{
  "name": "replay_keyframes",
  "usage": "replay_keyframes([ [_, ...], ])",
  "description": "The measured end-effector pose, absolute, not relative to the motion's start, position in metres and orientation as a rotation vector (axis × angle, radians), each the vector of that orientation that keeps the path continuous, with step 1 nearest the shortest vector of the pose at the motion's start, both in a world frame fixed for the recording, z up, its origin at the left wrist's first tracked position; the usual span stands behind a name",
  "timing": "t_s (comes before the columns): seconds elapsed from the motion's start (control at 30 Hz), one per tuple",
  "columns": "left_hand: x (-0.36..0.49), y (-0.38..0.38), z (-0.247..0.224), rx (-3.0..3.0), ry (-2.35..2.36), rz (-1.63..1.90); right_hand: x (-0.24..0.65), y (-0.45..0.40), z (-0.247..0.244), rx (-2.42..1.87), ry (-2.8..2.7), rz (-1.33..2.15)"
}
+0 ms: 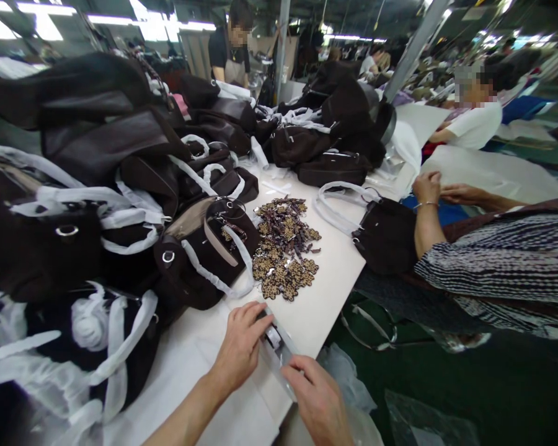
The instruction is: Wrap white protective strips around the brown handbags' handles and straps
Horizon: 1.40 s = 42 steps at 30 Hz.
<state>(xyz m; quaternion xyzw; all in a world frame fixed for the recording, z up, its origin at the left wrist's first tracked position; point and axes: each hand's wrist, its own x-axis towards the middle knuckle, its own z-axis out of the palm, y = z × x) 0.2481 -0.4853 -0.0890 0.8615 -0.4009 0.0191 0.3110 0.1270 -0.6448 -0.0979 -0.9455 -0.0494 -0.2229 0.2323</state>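
Note:
At the table's near edge lies a narrow grey holder with a white roll in it (273,337), which looks like a tape dispenser. My left hand (242,341) is closed over its far left side, the thumb laid along the top. My right hand (318,396) is at the near end, thumb and forefinger pinched on a thin whitish strip (281,359), apparently tape. Just beyond lies a pile of leopard-patterned flower charms (286,269) with dark straps. A dark brown handbag (199,260) with white-wrapped handles leans to the left of the pile.
Dark bags with wrapped handles (121,136) are heaped along the left and back of the white table (335,260). On the right, a co-worker in a patterned sleeve (502,266) stands by another dark bag (385,235). Plastic bags (348,371) hang below the table edge.

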Motion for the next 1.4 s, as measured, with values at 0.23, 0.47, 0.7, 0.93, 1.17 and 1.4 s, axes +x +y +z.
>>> replay_keyframes([
  [0.23,0.237,-0.488,-0.082,2.23,-1.105,0.062,0.116,-0.664,-0.097,-2.648,-0.15,-0.603],
  [0.47,0.211,-0.477,-0.089,2.248,-1.079,0.008,0.109,-0.67,-0.099,-2.655,-0.176,-0.597],
  [0.7,0.178,-0.475,-0.102,2.29,-1.065,-0.133,0.096,-0.679,-0.098,-2.675,-0.177,-0.592],
  [0.93,0.156,-0.492,-0.108,2.273,-1.124,-0.198,0.078,-0.683,-0.103,-2.71,-0.144,-0.734],
  [1.17,0.146,-0.51,-0.112,2.24,-1.082,-0.244,0.073,-0.685,-0.1,-2.72,-0.215,-0.687],
  [1.4,0.146,-0.509,-0.112,2.212,-1.108,-0.153,0.056,-0.676,-0.154,-2.705,-0.187,-0.709],
])
